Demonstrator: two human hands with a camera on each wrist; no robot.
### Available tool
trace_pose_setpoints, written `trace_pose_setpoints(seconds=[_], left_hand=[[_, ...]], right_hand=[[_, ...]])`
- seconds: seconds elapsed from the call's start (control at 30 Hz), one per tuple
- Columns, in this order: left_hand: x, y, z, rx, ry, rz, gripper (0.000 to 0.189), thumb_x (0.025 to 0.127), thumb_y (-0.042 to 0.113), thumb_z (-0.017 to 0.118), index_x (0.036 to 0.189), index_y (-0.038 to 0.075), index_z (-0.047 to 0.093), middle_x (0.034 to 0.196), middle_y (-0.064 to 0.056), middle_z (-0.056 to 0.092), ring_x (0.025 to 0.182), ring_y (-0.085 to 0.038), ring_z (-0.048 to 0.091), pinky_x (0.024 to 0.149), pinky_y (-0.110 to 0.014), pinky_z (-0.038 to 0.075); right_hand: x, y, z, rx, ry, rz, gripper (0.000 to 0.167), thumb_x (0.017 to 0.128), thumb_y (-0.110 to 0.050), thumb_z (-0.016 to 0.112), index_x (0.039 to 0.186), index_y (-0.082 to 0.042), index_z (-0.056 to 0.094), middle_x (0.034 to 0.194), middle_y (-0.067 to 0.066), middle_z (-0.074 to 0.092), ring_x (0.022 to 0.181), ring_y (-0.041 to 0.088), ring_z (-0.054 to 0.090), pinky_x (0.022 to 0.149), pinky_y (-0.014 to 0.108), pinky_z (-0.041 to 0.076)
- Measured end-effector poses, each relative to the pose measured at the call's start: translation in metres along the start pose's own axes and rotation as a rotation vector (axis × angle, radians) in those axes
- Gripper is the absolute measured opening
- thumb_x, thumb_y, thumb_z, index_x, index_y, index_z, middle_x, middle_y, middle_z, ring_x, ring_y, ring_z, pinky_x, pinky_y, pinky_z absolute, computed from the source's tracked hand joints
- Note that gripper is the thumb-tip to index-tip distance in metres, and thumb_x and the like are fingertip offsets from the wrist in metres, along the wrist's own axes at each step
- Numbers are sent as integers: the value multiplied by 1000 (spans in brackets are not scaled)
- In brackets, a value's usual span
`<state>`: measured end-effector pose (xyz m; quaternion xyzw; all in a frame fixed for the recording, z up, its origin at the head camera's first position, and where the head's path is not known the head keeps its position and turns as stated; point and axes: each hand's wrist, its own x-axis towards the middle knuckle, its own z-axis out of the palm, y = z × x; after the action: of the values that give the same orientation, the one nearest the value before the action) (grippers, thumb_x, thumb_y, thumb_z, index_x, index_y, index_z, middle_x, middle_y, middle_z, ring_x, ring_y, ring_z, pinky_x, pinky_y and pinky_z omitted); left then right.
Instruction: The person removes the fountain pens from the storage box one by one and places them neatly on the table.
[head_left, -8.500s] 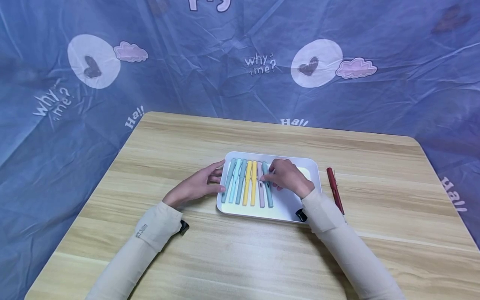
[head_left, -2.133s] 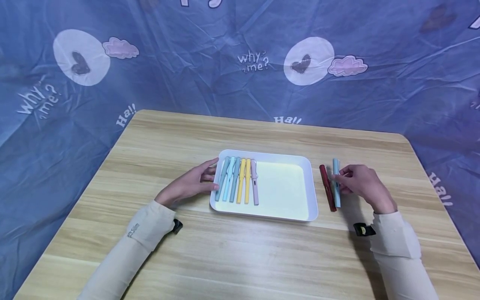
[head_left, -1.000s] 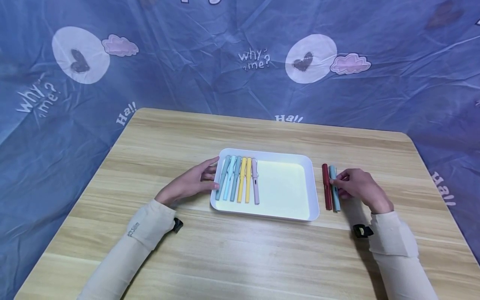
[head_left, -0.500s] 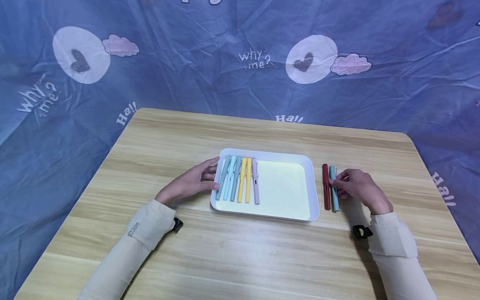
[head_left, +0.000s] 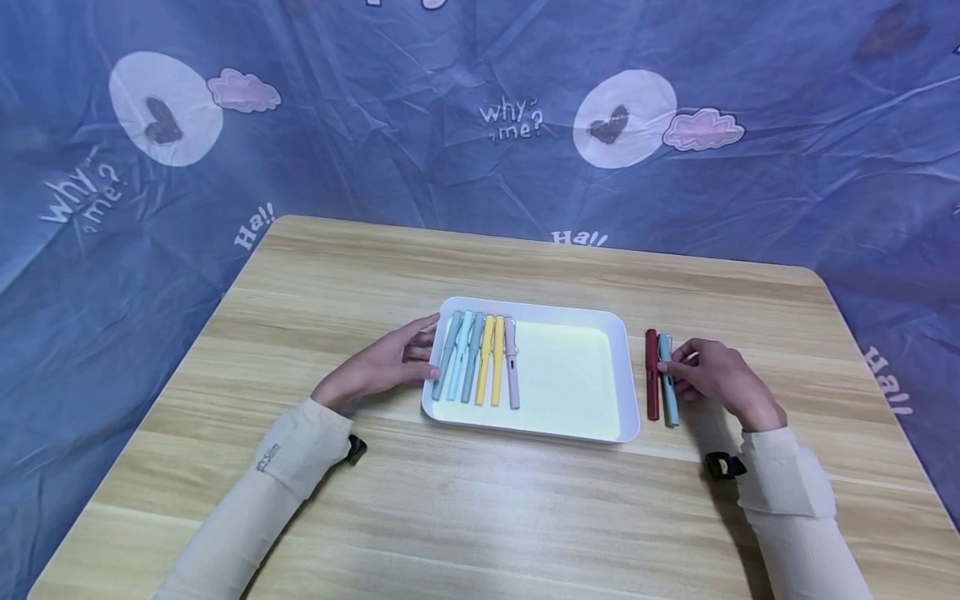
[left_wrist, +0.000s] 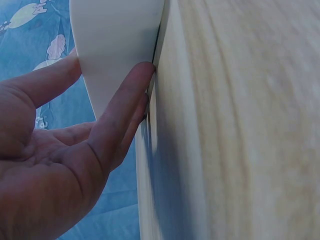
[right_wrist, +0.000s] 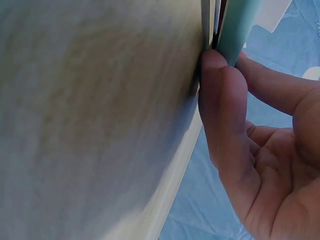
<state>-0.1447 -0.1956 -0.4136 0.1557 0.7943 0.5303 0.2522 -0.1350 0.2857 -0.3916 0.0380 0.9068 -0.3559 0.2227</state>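
Note:
My right hand (head_left: pixel 718 377) pinches a light blue capped fountain pen (head_left: pixel 667 400) between thumb and fingers, right of the tray. In the right wrist view the fingertips sit on both sides of this pen (right_wrist: pixel 239 30). Close along its left side lies a dark red pen (head_left: pixel 652 383), roughly parallel. My left hand (head_left: pixel 378 364) rests against the left end of a white tray (head_left: pixel 626 375), fingers spread and lightly bent. In the left wrist view its fingers touch the outer tray wall (left_wrist: pixel 117 40), with the thumb at the rim.
Inside the tray, a row of pens lies on the left: several blue-green ones, two yellow pens (head_left: pixel 491 362) and a lilac pen (head_left: pixel 512 367) at the row's right end. The wooden table (head_left: pixel 480 517) ends at a blue printed cloth (head_left: pixel 420 142) behind.
My right hand has carried the light blue pen out of the tray and set it down beside the red pen, which now lies straighter. The left hand stays at the tray.

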Motion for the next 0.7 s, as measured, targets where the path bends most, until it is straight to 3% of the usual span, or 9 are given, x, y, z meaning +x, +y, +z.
trace_pose_setpoints(seconds=[0.7], left_hand=[[0,-2,-2,2,-7,12,90,98,10,74,167,6,17,159,-24,41,139,-38,49,116,-51,39]], right_hand=[[1,1,2,-3,-25,-2,37,105,-23,66,117,10,52,99,16,68,80,17,69,68,31,62]])
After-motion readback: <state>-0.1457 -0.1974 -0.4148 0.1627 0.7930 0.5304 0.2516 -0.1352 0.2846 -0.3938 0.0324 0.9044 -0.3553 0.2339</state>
